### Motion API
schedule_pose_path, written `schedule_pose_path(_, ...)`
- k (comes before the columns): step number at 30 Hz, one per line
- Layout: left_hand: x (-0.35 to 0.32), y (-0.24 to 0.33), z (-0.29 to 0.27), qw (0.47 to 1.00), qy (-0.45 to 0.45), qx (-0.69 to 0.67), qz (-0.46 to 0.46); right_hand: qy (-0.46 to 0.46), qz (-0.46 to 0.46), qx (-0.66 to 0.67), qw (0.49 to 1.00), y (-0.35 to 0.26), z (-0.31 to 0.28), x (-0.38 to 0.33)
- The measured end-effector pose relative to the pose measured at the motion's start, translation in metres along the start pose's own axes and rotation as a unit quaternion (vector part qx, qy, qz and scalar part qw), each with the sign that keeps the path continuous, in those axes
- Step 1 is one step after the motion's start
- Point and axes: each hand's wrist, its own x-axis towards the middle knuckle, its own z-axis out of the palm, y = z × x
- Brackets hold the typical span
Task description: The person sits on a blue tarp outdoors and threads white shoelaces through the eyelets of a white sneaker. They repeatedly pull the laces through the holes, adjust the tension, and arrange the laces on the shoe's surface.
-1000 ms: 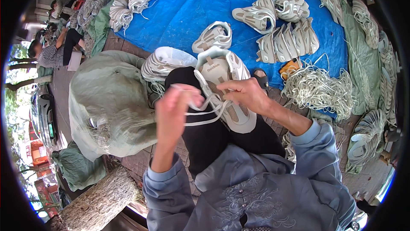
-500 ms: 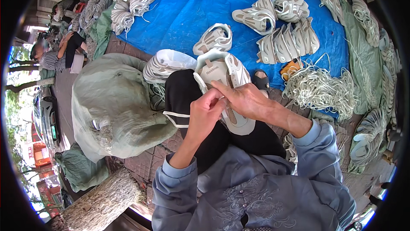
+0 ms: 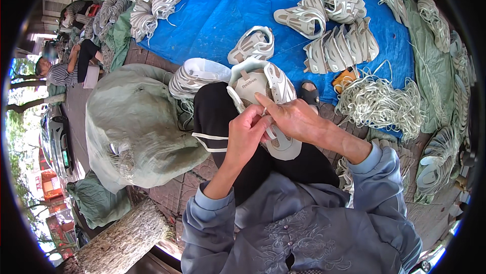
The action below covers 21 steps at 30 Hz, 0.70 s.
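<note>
Between left hand (image 3: 246,129) and right hand (image 3: 302,121) is lace (image 3: 264,111); shoe upper (image 3: 252,92) beneath.

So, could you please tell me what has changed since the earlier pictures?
The left hand's grip has moved right, meeting the right hand's grip over the shoe upper. The white lace, looped between the hands at first, now trails left over the black-trousered knee. The shoe upper, lace pile and blue tarp look unchanged.

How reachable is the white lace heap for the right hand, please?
Probably yes: nothing visibly blocks the right hand from the white lace heap, though that hand is busy at the shoe upper.
</note>
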Motion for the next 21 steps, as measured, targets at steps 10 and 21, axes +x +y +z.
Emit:
schedule_pose_path(10,0.002,-0.007,-0.002,0.991,0.003,-0.136,-0.017,0.1,-0.021,0.088,0.991,0.009,-0.006,-0.009)
schedule_pose_path(21,0.04,-0.004,0.006,0.944,0.034,0.315,0.093,0.093,0.043,0.201,0.974,0.028,0.016,-0.04)
